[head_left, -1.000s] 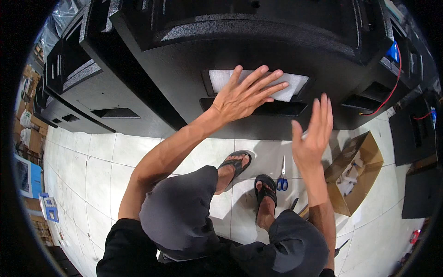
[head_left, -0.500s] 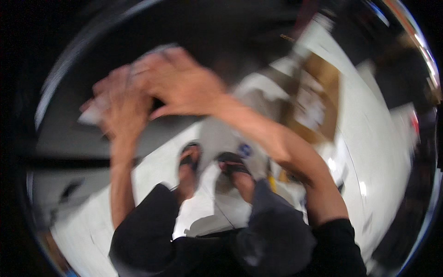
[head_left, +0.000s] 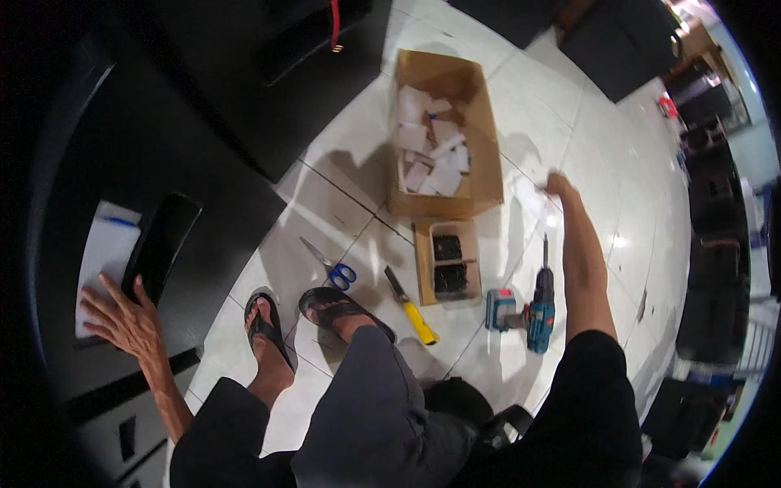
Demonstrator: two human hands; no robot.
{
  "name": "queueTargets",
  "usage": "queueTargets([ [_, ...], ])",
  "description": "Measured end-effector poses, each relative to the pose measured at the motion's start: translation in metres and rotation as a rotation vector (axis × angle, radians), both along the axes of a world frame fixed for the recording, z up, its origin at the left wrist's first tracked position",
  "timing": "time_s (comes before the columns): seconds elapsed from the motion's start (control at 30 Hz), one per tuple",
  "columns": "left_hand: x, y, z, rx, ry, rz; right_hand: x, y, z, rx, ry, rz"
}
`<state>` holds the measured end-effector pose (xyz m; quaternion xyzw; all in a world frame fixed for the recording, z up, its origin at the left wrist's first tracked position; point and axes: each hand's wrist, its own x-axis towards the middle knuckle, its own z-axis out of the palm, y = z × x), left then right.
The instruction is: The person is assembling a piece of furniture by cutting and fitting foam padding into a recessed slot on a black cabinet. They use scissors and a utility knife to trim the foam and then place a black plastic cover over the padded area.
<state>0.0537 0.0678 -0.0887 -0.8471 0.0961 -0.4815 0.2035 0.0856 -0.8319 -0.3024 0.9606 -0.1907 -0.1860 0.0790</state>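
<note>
My left hand point(head_left: 126, 319) lies with fingers spread over a white flat piece point(head_left: 108, 244) with a blue mark at its upper end. The hand presses the piece against a black panel point(head_left: 183, 146), beside its recessed handle point(head_left: 167, 244). On my right, the arm is stretched out above the tiled floor. My right hand point(head_left: 557, 184) is small and smeared, so its fingers do not show clearly. It is nearest to an open cardboard box point(head_left: 488, 154), apart from its right side. Several white flat pieces point(head_left: 431, 146) lie in the box.
Scissors with blue handles point(head_left: 340, 275), a yellow utility knife point(head_left: 416, 320) and a blue-green cordless drill point(head_left: 538, 315) lie on the floor. By the box is a clear tray of small black parts point(head_left: 450, 262). A red strap point(head_left: 335, 24) hangs at another black panel.
My hands were together over the dark panel and have come apart. The left now lies lower on the white piece; the right has swung out rightward. The view has turned and sharpened.
</note>
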Motion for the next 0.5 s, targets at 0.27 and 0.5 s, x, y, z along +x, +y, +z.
queueTargets([
  [0.27,0.008,-0.016,0.004,0.064,0.156,0.150,-0.149,-0.033,-0.064,0.409,-0.030,-0.025],
  [0.5,-0.014,-0.003,-0.003,0.036,0.145,0.185,-0.104,-0.013,-0.048,0.192,0.201,-0.037],
])
